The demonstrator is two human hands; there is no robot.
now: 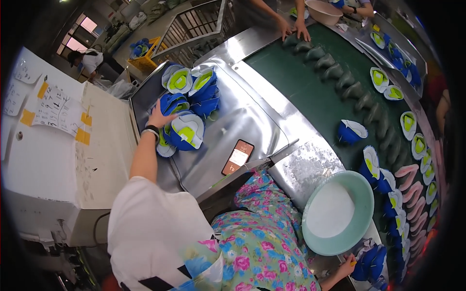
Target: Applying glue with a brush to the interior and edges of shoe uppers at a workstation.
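My left hand (158,118) reaches out to a pile of blue shoe uppers with yellow-green lining (188,104) on a shiny metal table (233,123). Its fingers are spread and rest on one upper in the pile. A dark band sits on that wrist. My right hand (346,266) is low at the right, below a pale green bowl of white liquid (337,213). Its fingers curl around a small orange thing, too small to identify, next to more blue uppers (371,262).
A phone (238,156) lies on the metal table. A green conveyor belt (310,97) carries grey shoe lasts (335,72), blue uppers and pink soles (410,186). Another person's hands (292,30) work at its far end. A white machine with taped paper notes (58,114) stands at the left.
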